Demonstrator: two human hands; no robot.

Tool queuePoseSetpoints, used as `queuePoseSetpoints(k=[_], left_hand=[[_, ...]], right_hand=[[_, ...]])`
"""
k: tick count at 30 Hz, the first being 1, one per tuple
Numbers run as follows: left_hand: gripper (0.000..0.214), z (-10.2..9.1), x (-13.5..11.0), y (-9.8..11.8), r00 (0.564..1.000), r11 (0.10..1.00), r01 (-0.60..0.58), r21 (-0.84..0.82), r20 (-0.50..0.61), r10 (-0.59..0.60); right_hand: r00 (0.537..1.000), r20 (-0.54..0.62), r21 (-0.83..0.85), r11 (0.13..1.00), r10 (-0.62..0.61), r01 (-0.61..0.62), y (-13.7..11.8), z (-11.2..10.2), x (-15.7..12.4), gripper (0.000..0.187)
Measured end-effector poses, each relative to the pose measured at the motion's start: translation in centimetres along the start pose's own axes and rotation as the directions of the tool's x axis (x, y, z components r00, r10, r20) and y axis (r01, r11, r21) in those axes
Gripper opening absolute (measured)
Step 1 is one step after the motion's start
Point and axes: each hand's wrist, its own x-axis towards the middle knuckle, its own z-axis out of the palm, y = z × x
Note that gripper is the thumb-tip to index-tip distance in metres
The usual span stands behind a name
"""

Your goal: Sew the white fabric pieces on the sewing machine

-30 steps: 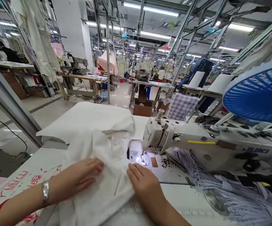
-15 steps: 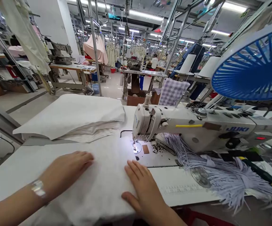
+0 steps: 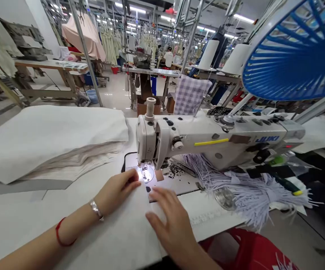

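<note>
A white fabric piece [image 3: 114,243] lies flat over the table in front of the sewing machine [image 3: 190,131]. My left hand [image 3: 120,191] is at the fabric's far edge, just left of the lit needle area [image 3: 145,174], with its fingers and thumb closed on the cloth. My right hand [image 3: 172,221] rests along the fabric's right edge, fingers stretched and thumb apart, holding nothing. Behind my left arm is a thick stack of white fabric pieces [image 3: 63,127]. A small brown square [image 3: 159,175] sits on the machine bed beside the needle plate.
A bundle of pale lilac cords [image 3: 244,191] lies under and right of the machine arm. A blue fan [image 3: 300,56] hangs at upper right. Thread cones [image 3: 209,54] stand behind. Something red [image 3: 247,247] is below the table's front edge.
My left hand has moved right and forward from lying on the fabric to its edge by the needle, its fingers now closed. The view has turned right. My right hand stays at the fabric's right edge.
</note>
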Motion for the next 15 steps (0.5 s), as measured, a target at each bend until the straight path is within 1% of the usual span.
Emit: queuePoseSetpoints(k=[1, 3, 5, 6, 8, 10, 13, 15], left_hand=[[0.022, 0.0, -0.1, 0.0, 1.000, 0.999, 0.000, -0.041, 0.011, 0.000], [0.023, -0.2, 0.0, 0.0, 0.999, 0.987, 0.002, -0.163, 0.040, 0.005], [0.026, -0.3, 0.3, -0.2, 0.996, 0.955, 0.030, -0.295, 0.091, -0.004], [0.029, -0.4, 0.4, -0.2, 0.992, 0.938, 0.059, -0.341, 0.123, -0.017], [0.030, -0.6, 0.6, -0.3, 0.983, 0.922, 0.118, -0.368, 0.177, -0.056], [0.032, -0.7, 0.6, -0.3, 0.977, 0.914, 0.154, -0.376, 0.198, -0.083], [0.036, -0.8, 0.5, -0.3, 0.978, 0.887, 0.165, -0.430, 0.189, -0.090], [0.038, -0.7, 0.4, -0.4, 0.977, 0.856, 0.183, -0.484, 0.189, -0.102]], right_hand=[[0.995, 0.026, -0.007, 0.995, 0.097, -0.097, -0.1, -0.2, 1.4, 0.032], [0.963, 0.103, 0.007, 0.968, 0.248, -0.250, -0.3, 0.1, 3.7, 0.024], [0.922, 0.185, 0.087, 0.929, 0.340, -0.360, -0.5, 1.1, 4.8, 0.016], [0.911, 0.202, 0.145, 0.909, 0.360, -0.391, -0.7, 1.6, 4.9, 0.018], [0.916, 0.182, 0.258, 0.882, 0.357, -0.395, -0.9, 2.4, 4.5, 0.028], [0.931, 0.148, 0.325, 0.873, 0.334, -0.365, -1.0, 2.8, 4.0, 0.032], [0.933, 0.132, 0.361, 0.860, 0.336, -0.361, -1.0, 2.9, 3.6, 0.034], [0.933, 0.130, 0.340, 0.869, 0.336, -0.360, -0.9, 2.9, 3.6, 0.036]])
